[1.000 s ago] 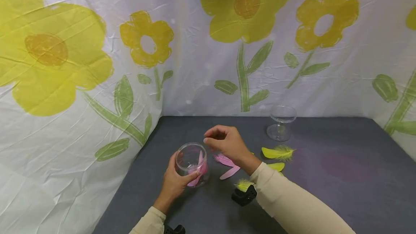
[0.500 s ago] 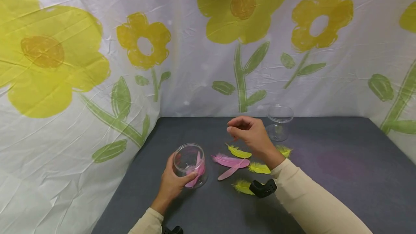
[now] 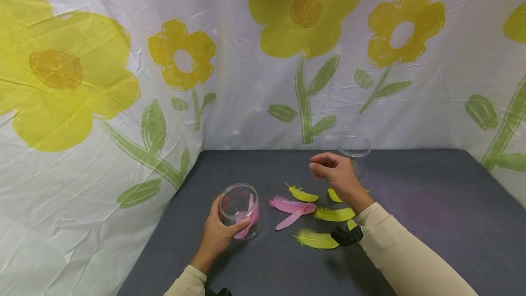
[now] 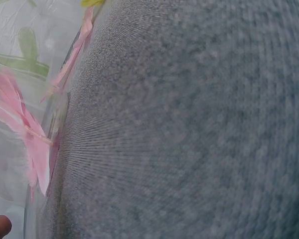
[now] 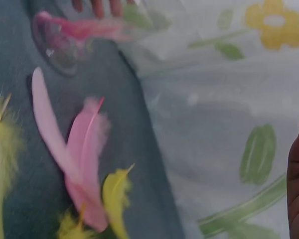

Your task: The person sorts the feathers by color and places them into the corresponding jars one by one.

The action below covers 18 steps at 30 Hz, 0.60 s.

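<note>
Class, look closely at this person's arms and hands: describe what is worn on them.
The left hand and right hand are gloveless. The left sleeve and right sleeve are long, plain and cream-coloured. A black device sits at the right wrist; another black piece shows partly by the left.

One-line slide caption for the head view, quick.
Left hand holds a clear jar with pink feathers inside; right hand hovers above a gray table, yellow feathers nearby.

We can read no text, label, brand, number or sign anywhere in any of the three views.
</note>
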Tool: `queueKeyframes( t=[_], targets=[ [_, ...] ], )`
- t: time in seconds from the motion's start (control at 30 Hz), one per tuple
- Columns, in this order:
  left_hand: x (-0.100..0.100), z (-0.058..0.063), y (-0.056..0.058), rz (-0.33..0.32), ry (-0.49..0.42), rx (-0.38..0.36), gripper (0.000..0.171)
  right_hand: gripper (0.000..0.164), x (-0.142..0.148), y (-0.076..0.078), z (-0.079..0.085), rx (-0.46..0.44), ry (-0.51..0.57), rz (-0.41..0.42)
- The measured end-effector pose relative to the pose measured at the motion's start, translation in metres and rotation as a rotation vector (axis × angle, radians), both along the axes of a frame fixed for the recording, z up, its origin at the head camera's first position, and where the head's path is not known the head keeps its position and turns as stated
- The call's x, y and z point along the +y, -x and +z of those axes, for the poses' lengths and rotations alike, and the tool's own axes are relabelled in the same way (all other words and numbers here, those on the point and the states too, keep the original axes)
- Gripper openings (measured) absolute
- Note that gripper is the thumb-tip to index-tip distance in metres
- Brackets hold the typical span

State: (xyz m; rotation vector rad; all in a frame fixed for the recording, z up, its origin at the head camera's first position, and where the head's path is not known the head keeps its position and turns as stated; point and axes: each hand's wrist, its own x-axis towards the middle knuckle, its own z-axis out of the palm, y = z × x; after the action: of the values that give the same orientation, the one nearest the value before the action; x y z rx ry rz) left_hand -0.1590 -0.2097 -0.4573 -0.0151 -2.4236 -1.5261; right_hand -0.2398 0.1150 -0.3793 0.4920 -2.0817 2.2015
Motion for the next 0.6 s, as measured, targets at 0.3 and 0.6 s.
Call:
queueKeyframes(
  t=[0.3, 0.6],
  targets=[
    [0.000, 0.000, -0.001, 0.000, -0.009, 0.009, 0.099, 0.027, 0.001, 0.017, -0.042, -0.171, -0.043, -0.005],
    [0.001, 0.001, -0.002, -0.006, -0.003, -0.009, 0.098, 0.024, 0.002, 0.020, -0.061, -0.230, -0.097, -0.017]
  ],
)
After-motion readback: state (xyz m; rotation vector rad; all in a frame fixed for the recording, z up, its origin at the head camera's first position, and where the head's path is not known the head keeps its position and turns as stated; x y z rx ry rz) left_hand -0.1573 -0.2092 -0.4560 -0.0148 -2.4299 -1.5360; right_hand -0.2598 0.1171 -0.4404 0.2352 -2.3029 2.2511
